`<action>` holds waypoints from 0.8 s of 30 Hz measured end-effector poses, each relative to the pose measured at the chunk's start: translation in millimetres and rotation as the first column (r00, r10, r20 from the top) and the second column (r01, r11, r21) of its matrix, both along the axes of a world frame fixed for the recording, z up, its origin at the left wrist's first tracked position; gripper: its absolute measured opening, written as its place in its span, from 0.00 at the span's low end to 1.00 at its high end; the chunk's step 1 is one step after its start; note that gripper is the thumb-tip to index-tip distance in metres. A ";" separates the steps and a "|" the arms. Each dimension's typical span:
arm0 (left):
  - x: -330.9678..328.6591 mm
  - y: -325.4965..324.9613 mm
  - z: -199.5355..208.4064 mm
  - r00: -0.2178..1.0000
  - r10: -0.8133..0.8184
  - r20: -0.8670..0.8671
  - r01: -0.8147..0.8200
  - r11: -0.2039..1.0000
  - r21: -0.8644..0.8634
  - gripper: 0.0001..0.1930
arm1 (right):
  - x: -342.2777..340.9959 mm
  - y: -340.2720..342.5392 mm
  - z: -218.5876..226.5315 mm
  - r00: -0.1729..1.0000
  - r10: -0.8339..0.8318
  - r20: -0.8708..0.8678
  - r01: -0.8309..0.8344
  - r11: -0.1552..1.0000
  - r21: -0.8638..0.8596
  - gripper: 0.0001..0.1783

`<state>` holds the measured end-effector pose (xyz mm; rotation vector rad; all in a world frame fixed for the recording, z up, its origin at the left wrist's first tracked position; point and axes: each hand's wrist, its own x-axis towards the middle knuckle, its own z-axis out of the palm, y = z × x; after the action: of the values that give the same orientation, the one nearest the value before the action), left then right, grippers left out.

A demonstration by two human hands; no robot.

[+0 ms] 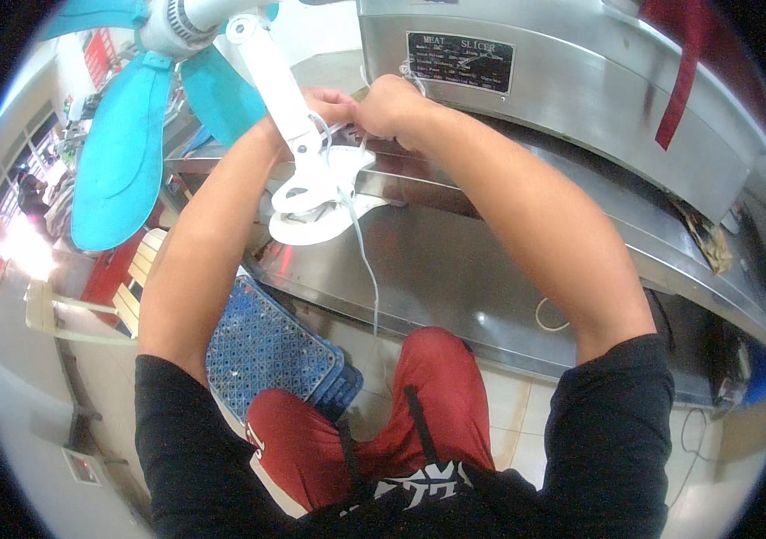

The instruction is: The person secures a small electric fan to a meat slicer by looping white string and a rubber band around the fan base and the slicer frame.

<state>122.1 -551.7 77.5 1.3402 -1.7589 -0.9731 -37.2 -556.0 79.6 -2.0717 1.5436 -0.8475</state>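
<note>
Thin white cord (pixel 367 260) pinched up top between both hands, right at the front edge of the steel machine (pixel 580 90), then hanging slack down past the bench (pixel 455 260) edge toward the lap. Right hand (pixel 394 106) curled shut on the cord's upper end, knuckles up, touching the machine's lower lip just under the black label plate (pixel 459 61). Left hand (pixel 329 106) closed too, fingers pressed together on the same cord, partly hidden behind the white fan stem (pixel 279 81) (exact finger grip not clear). Hands nearly touching each other. White clip base of the fan (pixel 315 211) sitting on the bench edge just below the hands, cord running across it. Teal fan blades (pixel 122 162) off to the left, well above floor level. Blue plastic crate (pixel 266 350) on the floor under the left forearm, beside the red shorts (pixel 428 395). Pale wooden chair (pixel 86 314) further left. Red strap (pixel 684 72) hanging over the machine's top right.
</note>
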 end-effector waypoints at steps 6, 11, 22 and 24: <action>20.2 -7.1 -9.2 0.937 -0.095 -0.335 0.137 0.985 0.104 0.12 | -8.0 1.5 6.5 0.927 0.108 0.358 -0.188 0.963 0.195 0.08; 18.1 -21.4 -13.6 0.989 -0.148 0.008 0.148 0.989 -0.021 0.14 | -8.9 -4.0 7.4 0.941 0.110 0.320 -0.177 0.966 0.187 0.08; 42.4 16.9 -9.0 0.925 0.010 0.379 0.133 0.927 -0.350 0.10 | -17.7 -32.6 -1.6 0.947 0.263 -0.185 -0.287 0.950 -0.122 0.21; 50.9 38.4 -3.5 0.678 0.171 0.715 0.401 0.729 -0.555 0.10 | -17.4 -25.5 5.2 0.928 0.315 -0.202 -0.328 0.944 -0.036 0.20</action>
<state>173.0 -513.3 74.0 1.1517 -2.4845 0.3091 -54.6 -581.5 84.8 -2.4314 1.2245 -0.5992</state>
